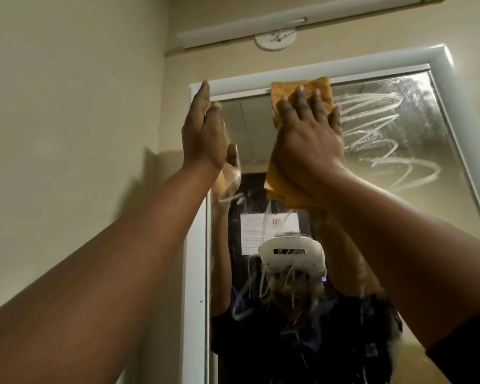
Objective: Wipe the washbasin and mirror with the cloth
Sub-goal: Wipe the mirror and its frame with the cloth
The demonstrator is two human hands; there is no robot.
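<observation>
Right hand [309,134] flat, fingers straight, pressing the orange cloth [299,90] against the mirror [385,162] at its top edge, cloth's long axis hanging downward under the palm. Soapy streaks [377,128] just to the right of that grip, so likely a sideways sweep rightward. Left hand [204,128] open, holding nothing, resting against the white frame [197,273] at the upper left corner, well apart from the streaks

Smeared glass [385,128] lies open rightward; white frame [455,106] bounds it.
</observation>
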